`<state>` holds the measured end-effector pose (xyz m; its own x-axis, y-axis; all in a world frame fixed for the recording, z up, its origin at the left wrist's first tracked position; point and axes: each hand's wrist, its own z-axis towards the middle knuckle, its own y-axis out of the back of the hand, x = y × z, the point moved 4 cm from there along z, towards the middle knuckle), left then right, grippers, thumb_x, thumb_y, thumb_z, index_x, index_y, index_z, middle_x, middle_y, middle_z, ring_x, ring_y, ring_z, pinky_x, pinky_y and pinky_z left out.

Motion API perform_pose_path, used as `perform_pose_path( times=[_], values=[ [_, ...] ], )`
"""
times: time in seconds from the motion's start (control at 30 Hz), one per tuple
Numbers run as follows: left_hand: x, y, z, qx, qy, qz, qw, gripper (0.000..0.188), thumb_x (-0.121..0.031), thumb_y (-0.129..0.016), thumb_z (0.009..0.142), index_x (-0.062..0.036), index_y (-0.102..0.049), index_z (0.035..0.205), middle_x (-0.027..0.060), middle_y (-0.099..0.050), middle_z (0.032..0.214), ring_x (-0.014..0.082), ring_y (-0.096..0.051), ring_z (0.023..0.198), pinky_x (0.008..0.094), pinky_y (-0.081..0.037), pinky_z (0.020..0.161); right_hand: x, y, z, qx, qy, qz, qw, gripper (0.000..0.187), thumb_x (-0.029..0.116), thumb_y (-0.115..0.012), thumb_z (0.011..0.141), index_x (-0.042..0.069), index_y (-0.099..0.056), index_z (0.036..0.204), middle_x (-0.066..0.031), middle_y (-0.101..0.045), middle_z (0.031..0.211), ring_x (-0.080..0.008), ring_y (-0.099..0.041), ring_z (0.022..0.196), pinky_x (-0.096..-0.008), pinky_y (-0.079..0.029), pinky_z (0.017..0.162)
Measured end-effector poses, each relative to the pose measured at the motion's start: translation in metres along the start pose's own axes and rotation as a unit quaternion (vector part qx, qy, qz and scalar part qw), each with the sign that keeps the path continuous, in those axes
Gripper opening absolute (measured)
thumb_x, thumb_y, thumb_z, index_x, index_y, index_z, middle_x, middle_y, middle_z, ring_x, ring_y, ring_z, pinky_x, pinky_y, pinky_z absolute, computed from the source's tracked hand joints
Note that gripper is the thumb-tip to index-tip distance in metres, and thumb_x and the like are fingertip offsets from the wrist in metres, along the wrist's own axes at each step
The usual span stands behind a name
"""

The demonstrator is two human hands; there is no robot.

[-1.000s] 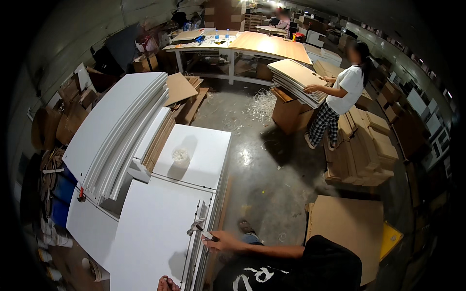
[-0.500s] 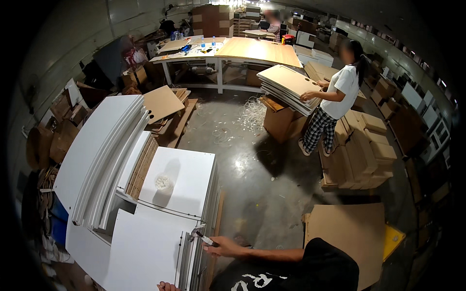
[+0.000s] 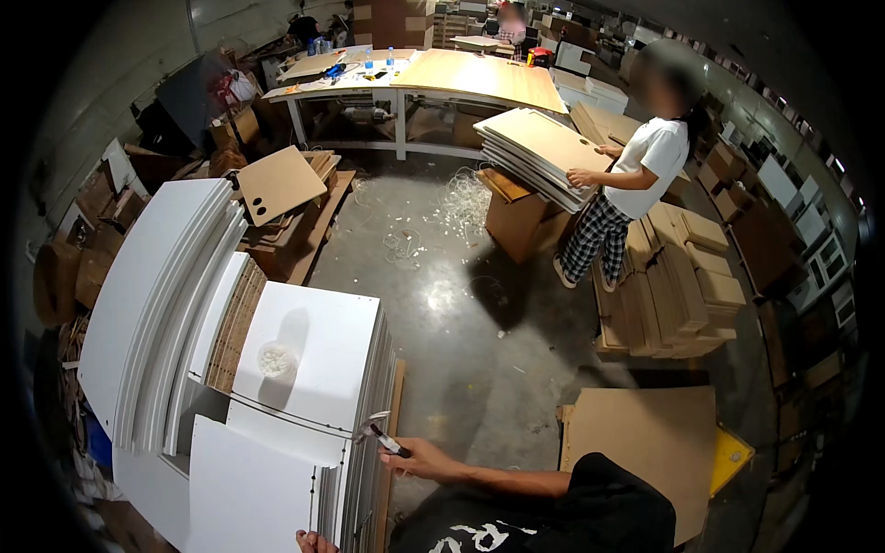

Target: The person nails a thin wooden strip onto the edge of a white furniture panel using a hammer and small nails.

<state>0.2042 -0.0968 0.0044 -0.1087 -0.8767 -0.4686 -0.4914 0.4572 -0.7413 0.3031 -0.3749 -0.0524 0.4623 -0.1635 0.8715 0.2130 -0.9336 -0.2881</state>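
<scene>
My right hand [image 3: 417,458] is closed around the dark handle of a hammer [image 3: 391,445]. The metal hammer head sits at the right edge of a stack of white panels [image 3: 376,355]. At the bottom of the view, my left hand [image 3: 316,542] is partly cut off, its fingers curled at the edge of the top white panel [image 3: 249,488]. Small dark marks line that panel's right edge and the edge of the one beneath. A clear tub of small white pieces [image 3: 277,362] stands on the stack's far part.
More white panels [image 3: 157,304] lean together at left. Across the floor, a person in a white shirt [image 3: 654,157] handles a pile of boards [image 3: 535,147]. A worktable [image 3: 401,115] stands behind. Cardboard-coloured bundles [image 3: 664,286] and a brown board [image 3: 645,433] are at right.
My view has shifted, so the scene sits further left. The top panel appears slightly nearer me, with more of the panel beneath showing. The hammer has moved slightly away from me along the stack's edge.
</scene>
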Motion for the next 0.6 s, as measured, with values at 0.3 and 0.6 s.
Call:
perform_pose_path(
  times=[0.3, 0.6],
  values=[
    [0.014, -0.007, 0.004, -0.045, 0.0, 0.062, 0.997, 0.009, -0.013, -0.053, 0.099, -0.0084, -0.049, 0.093, -0.0011, -0.048, 0.072, 0.0066, -0.028, 0.05, 0.0215, -0.026, 0.043, 0.005, 0.015, 0.013, 0.002, -0.006, -0.042, 0.999, 0.029, 0.034, -0.061, 0.096, 0.007, -0.058, 0.107, 0.0016, -0.058, 0.079, -0.0077, -0.056, 0.069, -0.0246, -0.046, 0.059],
    [0.024, -0.023, 0.007, -0.094, 0.007, 0.094, 0.991, 0.006, -0.012, -0.056, 0.097, -0.0061, -0.054, 0.096, -0.0038, -0.043, 0.067, 0.0044, -0.026, 0.049, 0.0195, -0.024, 0.041, 0.014, 0.03, 0.021, -0.014, -0.007, -0.049, 0.999, 0.027, 0.032, -0.061, 0.096, 0.007, -0.059, 0.106, 0.0016, -0.058, 0.079, -0.0081, -0.057, 0.069, -0.0248, -0.046, 0.059]
  ],
)
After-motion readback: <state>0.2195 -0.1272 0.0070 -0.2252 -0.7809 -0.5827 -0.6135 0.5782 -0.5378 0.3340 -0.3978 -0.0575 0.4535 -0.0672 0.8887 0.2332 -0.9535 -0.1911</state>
